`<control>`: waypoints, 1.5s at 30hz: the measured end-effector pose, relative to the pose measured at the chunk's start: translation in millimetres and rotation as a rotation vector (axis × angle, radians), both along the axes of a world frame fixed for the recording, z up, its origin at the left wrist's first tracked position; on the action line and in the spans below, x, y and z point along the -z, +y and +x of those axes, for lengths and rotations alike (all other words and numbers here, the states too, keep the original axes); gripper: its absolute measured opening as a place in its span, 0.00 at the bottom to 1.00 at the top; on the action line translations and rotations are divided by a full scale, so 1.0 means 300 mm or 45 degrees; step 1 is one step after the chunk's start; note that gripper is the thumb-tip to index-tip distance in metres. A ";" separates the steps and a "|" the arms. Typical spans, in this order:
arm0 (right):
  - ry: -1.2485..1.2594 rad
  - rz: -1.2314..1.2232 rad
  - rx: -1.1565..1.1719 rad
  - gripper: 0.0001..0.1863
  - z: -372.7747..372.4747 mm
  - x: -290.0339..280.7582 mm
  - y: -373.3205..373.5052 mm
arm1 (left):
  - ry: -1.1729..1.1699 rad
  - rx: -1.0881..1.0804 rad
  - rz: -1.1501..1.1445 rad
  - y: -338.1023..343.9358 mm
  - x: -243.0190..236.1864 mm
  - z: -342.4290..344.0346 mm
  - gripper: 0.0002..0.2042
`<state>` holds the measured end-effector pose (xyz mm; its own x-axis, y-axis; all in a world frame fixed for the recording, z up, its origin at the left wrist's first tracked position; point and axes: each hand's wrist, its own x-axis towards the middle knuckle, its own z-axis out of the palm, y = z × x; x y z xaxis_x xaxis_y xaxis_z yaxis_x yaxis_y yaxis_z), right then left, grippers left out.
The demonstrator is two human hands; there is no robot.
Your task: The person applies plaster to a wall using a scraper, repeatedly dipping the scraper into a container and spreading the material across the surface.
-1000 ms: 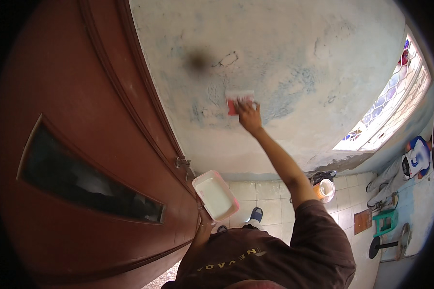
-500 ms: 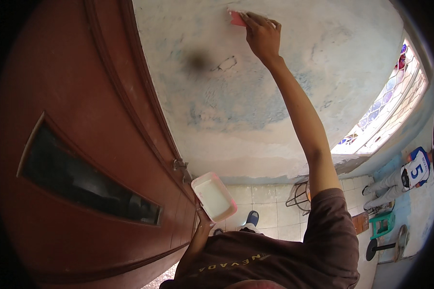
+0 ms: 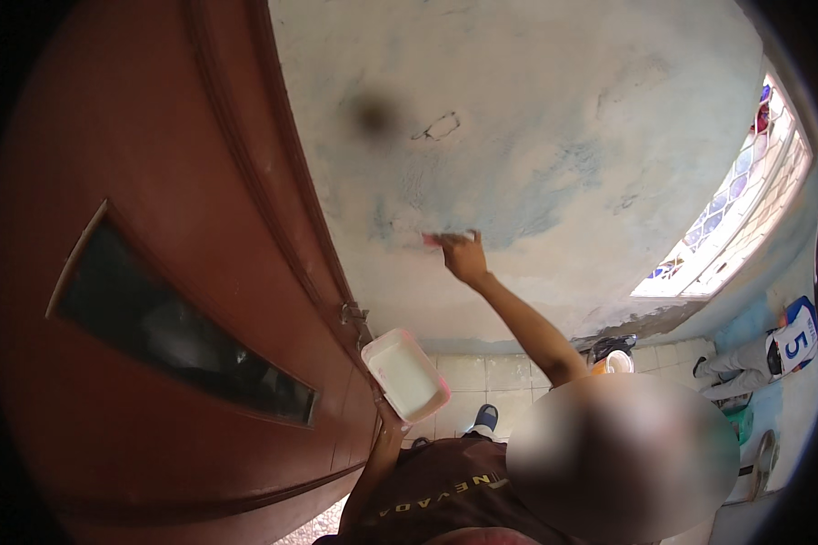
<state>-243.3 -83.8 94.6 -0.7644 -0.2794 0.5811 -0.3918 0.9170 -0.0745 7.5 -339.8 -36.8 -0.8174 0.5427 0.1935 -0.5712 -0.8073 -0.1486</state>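
My right hand (image 3: 465, 259) pinches a pink flat putty spreader (image 3: 430, 240) close against the patchy white and blue wall (image 3: 536, 100). Its blade lies at the lower part of the bluish area, though motion softens the detail. Low by the door's edge, my left hand (image 3: 390, 418) grips a pinkish rectangular tub (image 3: 435, 407) from its side and underneath. Inside the tub is a whitish paste or liquid, with a smooth surface. Part of my left hand is hidden by the tub.
A brown door (image 3: 145, 163) with a metal handle (image 3: 353, 314) stands close on the left. At right are a grilled window (image 3: 736, 200), a white and orange bucket (image 3: 619, 362) and a person in a white and blue shirt (image 3: 798, 338). A blurred oval covers the lower right.
My right hand has come down the wall with the spreader, from near the top to its lower part. The left hand keeps the tub at about the same place.
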 end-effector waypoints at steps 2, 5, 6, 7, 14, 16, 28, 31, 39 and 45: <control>0.384 -0.054 -0.019 0.20 -0.040 -0.254 0.021 | 0.124 0.178 0.252 -0.003 0.016 0.000 0.28; 0.918 -0.142 0.199 0.18 -0.052 -0.770 0.201 | -0.267 -0.398 -0.555 0.072 -0.091 0.072 0.31; 1.035 -0.112 0.249 0.20 -0.048 -0.916 0.248 | -0.241 -0.403 -0.570 0.076 -0.088 0.076 0.31; 1.091 -0.118 0.243 0.21 -0.046 -1.025 0.275 | -0.255 -0.358 -0.530 0.083 -0.087 0.071 0.31; 0.756 0.286 0.365 0.32 -0.147 -0.529 0.323 | -0.270 -0.245 -0.442 0.093 -0.068 0.060 0.30; 0.361 0.451 0.274 0.35 -0.087 -0.219 0.303 | -0.259 -0.243 -0.434 0.102 -0.078 0.061 0.30; 0.808 -0.055 0.111 0.23 -0.033 -0.784 0.212 | -0.248 -0.131 -0.300 0.073 -0.022 0.071 0.29; 1.087 -0.101 0.103 0.20 -0.026 -1.169 0.223 | -0.328 -0.259 -0.530 0.096 -0.022 0.069 0.29; 0.651 0.280 0.232 0.28 -0.117 -0.484 0.206 | -0.294 -0.338 -0.377 0.097 -0.081 0.064 0.30; -0.471 0.231 0.222 0.21 0.101 0.051 0.108 | -0.316 -0.195 -0.217 0.007 0.058 0.061 0.28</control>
